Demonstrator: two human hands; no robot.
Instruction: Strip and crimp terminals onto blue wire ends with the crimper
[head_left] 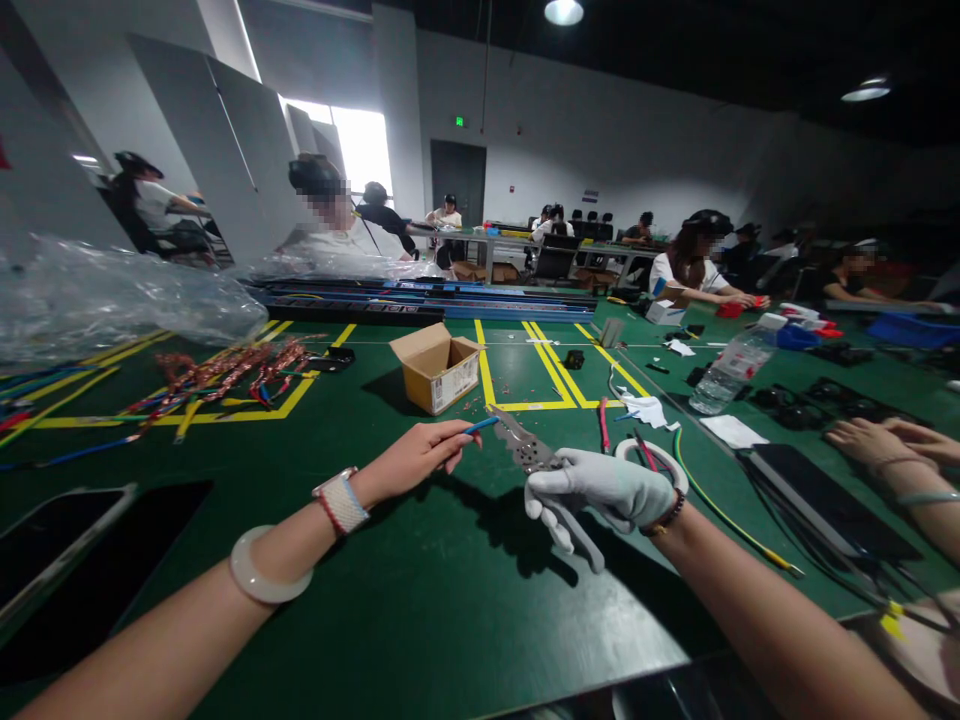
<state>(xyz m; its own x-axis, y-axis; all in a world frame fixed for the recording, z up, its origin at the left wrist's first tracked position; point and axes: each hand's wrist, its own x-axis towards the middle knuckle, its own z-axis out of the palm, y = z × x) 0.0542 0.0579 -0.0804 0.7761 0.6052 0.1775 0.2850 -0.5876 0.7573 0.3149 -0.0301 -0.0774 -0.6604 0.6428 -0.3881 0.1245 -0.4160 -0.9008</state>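
Between the fingertips of my left hand (pixel 427 457) is a short blue wire (pixel 481 425), pointing to the right. My right hand (pixel 592 490), in a pale glove, holds a metal wire stripper (pixel 525 447) by its handles. The tool's tip is beside the wire's far end; whether they touch is too small to tell. Just behind the two hands stands an open cardboard box (pixel 442 375) with small scraps around it on the green table (pixel 390 600).
Copper wires (pixel 225 375) and clear plastic (pixel 127 300) lie at left. Toward the right are a red wire (pixel 604 424), a green-yellow cable (pixel 727 515), a water bottle (pixel 739 365) and a black device (pixel 832 500). Another person's hands (pixel 885 440) rest at the right edge.
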